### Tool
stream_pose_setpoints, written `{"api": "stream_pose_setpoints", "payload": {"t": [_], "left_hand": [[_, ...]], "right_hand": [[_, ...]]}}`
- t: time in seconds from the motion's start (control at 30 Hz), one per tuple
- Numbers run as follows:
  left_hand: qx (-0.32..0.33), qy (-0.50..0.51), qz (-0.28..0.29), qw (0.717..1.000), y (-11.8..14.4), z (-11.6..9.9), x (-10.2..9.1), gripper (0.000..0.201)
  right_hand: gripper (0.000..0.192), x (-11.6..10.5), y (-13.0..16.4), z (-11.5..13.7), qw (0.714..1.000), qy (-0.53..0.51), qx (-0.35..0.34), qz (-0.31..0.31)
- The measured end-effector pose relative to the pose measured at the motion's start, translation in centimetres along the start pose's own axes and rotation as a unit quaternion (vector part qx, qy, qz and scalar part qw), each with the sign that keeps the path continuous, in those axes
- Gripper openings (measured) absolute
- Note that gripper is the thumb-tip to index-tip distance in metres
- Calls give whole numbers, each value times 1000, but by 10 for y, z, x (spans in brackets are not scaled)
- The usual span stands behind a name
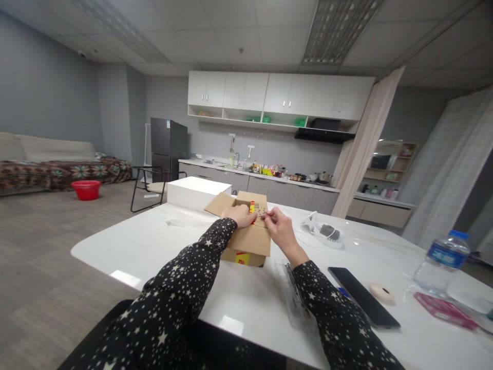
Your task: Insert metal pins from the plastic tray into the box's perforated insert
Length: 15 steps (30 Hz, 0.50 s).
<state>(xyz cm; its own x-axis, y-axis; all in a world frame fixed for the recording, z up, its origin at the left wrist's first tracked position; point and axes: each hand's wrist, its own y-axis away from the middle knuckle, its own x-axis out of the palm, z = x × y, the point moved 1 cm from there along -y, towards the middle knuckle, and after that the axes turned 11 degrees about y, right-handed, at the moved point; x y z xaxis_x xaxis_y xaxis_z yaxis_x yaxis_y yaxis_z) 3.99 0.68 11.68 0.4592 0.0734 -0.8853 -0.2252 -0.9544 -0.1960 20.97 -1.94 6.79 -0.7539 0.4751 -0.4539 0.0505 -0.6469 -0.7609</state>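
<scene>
Both hands meet over the open cardboard box [246, 239] mid-table: the left hand [242, 215] rests curled on its near flap, the right hand [280, 230] pinches something small at the box's mouth, too tiny to identify. Light, stiff cardboard, likely best held by its side walls. A phone [364, 297] and a water bottle [441, 262] lie to the right on the white table [162, 246].

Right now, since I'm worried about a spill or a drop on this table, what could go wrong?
1. The phone lies by the right forearm at the table's near edge; a pulled-back elbow might knock it off.
2. The water bottle stands near the right edge and could tip.
3. Both hands, left hand and right hand, press the cardboard box; it may slide.
</scene>
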Motion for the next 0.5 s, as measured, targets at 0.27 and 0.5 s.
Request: {"api": "stream_pose_setpoints", "payload": {"t": [0.27, 0.5], "left_hand": [[0, 0, 2, 1000, 0, 0, 0, 65], [0, -1, -1, 1000, 0, 0, 1, 64]], "right_hand": [[10, 0, 0, 0, 1000, 0, -4, 2], [11, 0, 0, 1, 1000, 2, -9, 3]]}}
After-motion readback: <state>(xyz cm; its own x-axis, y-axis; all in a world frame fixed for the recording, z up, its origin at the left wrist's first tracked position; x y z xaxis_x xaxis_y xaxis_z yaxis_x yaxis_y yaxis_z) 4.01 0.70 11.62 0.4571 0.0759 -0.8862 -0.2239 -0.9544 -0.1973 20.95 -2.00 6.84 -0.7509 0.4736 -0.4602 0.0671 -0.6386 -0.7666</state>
